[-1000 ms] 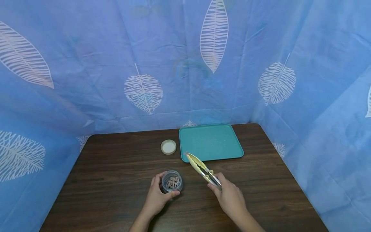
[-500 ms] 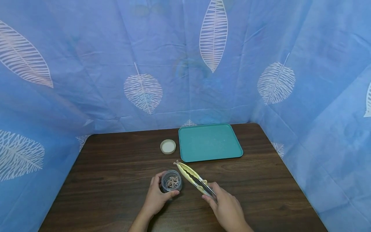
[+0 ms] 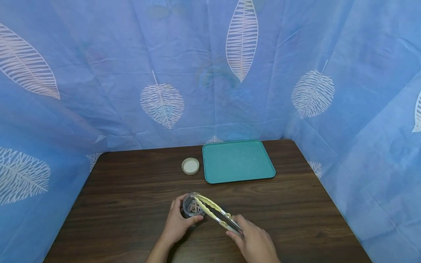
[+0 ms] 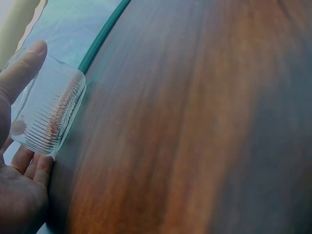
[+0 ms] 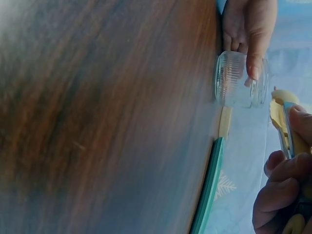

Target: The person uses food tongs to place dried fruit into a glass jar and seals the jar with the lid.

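Note:
A ribbed clear glass jar (image 3: 186,208) stands on the table, holding small grey-brown pieces (image 3: 194,208). My left hand (image 3: 175,225) grips the jar from the left, thumb in front and fingers behind. With my right hand (image 3: 258,241) I hold tongs (image 3: 211,214) with yellow scalloped tips and metal arms. The tips are over the jar's mouth, with a small pale piece (image 3: 194,194) at their ends, too small to tell what it is. In the right wrist view the tongs (image 5: 279,116) appear above the jar's rim (image 5: 258,90).
A round lid (image 3: 190,166) lies with its white inside up, behind the jar. To its right is a teal tray (image 3: 238,160) near the table's back edge. The dark wooden table (image 3: 131,197) is bordered by blue leaf-patterned cloth (image 3: 197,106).
My right hand has brought the tongs leftward and nearer to me, from the tray's front left corner to over the jar's mouth. The left hand and jar have stayed put.

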{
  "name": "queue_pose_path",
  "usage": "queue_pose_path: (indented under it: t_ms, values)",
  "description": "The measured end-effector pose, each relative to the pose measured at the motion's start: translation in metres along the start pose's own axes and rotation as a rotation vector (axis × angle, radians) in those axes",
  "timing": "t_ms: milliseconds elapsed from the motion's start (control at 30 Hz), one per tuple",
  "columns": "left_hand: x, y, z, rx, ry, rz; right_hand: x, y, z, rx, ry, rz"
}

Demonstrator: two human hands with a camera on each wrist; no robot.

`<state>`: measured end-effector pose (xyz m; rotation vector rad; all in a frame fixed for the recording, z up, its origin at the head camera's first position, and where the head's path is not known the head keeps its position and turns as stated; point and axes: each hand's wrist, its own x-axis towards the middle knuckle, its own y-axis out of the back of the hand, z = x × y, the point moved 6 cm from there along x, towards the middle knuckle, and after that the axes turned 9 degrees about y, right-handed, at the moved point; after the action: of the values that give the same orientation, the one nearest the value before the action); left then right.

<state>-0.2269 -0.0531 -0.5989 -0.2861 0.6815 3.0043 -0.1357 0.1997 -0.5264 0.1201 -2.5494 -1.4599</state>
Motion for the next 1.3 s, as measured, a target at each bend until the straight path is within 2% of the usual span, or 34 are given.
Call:
queue_pose_path:
  t_ms: [267, 433, 767, 1133, 1300]
  values:
    - [0.001, 0.001, 0.000, -0.004, 0.003, -0.001, -0.002, 0.000, -0.001, 0.003, -0.006, -0.020]
    - [0.001, 0.001, 0.000, 0.008, 0.000, 0.004, -0.002, 0.000, 0.003, 0.026, -0.063, -0.038]
    - [-0.001, 0.001, 0.001, 0.010, -0.010, 0.002, 0.001, 0.005, 0.016, 0.115, -0.197, -0.013]
    - [0.000, 0.000, 0.000, 0.017, 0.010, 0.006, 0.006, 0.035, 0.042, 0.119, -0.255, 0.070]
    - [0.002, 0.000, -0.001, 0.021, 0.023, 0.006, 0.008, 0.049, 0.062, 0.066, -0.287, 0.081]
